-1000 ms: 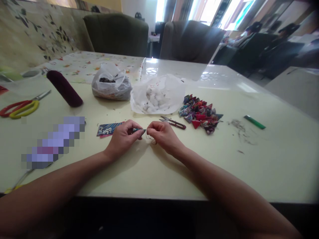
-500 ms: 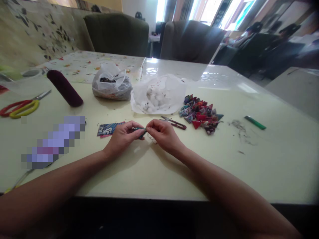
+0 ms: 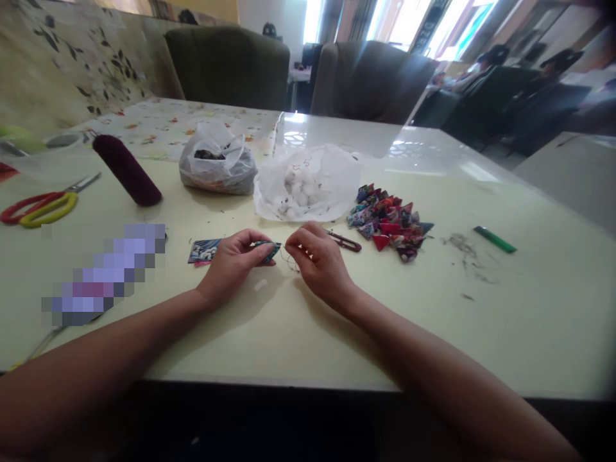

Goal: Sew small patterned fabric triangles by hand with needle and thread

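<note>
Between the thumb and fingers of my left hand [image 3: 231,260] is a small dark teal patterned piece of fabric [image 3: 267,253]. My right hand [image 3: 325,266] is closed in a pinch just right of it, a narrow gap apart. A fine line bridges that gap, and a thin sewing thread [image 3: 290,262] loops below my right fingertips; whether a needle is there too is hidden. Blue-and-white patterned cloth [image 3: 204,250] lies left of my left hand, with a pink edge under it. Thread snips [image 3: 344,242] lie partly behind my right hand.
Stuffed fabric triangles [image 3: 391,221] are piled right of an open plastic bag of white stuffing [image 3: 304,187]. Another plastic bag [image 3: 216,168], a dark purple roll [image 3: 128,170] and scissors [image 3: 51,208] lie leftward. A green object [image 3: 495,239] and thread scraps [image 3: 466,256] lie right.
My right hand has drawn slightly right, away from the fabric piece, opening a small gap. More of the fabric shows in my left hand. The snips are more covered.
</note>
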`<state>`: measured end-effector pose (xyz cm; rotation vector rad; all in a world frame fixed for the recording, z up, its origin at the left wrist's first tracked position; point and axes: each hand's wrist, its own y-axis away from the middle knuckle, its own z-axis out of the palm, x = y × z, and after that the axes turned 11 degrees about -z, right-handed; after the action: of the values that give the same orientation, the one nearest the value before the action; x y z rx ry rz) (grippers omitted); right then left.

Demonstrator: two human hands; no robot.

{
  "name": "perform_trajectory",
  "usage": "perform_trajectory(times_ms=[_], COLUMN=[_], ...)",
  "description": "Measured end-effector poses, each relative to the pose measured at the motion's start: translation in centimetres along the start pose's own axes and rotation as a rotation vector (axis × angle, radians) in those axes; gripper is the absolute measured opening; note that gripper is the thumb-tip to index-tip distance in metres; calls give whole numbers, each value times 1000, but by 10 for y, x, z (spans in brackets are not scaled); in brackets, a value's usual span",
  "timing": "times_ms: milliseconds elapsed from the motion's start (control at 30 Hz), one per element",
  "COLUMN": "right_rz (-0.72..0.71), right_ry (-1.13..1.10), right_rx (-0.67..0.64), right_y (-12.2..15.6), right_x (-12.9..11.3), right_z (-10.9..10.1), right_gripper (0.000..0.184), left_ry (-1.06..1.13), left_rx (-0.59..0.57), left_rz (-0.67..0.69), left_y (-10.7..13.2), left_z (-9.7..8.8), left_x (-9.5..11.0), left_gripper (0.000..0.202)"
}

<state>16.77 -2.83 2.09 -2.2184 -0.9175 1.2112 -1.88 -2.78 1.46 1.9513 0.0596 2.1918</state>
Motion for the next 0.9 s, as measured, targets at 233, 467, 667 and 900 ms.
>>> perform_trajectory(times_ms=[233, 467, 667, 900], right_rz=[-49, -26, -26, 3], right_ry=[60, 68, 81, 95], right_rx=[-1, -23, -20, -47], right_y=[1, 1, 2, 1], right_x=[0, 1, 1, 0], right_z=[1, 0, 0, -1], right_gripper=[16, 15, 15, 15], left_ry=[-16, -30, -68, -99], left_rx=[12, 18, 25, 34], left_rz=[3, 10, 39, 43], left_y=[1, 1, 2, 2], left_z=[0, 0, -1, -1], left_x=[0, 0, 0, 0], left_gripper=[28, 28, 27, 29])
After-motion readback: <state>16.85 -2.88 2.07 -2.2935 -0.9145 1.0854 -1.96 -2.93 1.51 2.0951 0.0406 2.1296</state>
